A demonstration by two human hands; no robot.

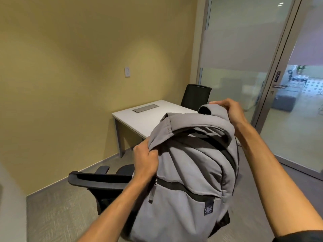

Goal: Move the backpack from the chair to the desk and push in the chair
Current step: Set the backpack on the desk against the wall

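The grey backpack fills the near foreground, gripped at its top by both hands over the black office chair, whose armrest juts out at the left; whether the bag's base touches the seat cannot be told. The left hand is closed tight on a bunched fold of fabric at the upper left edge, and the right hand pinches the top right corner. Beyond, the white desk stands against the yellow wall, its near edge and corner bare (a grey cable hatch sits flush near the wall). A second black chair is tucked at the desk's far side. Carpet lies open between chair and desk.
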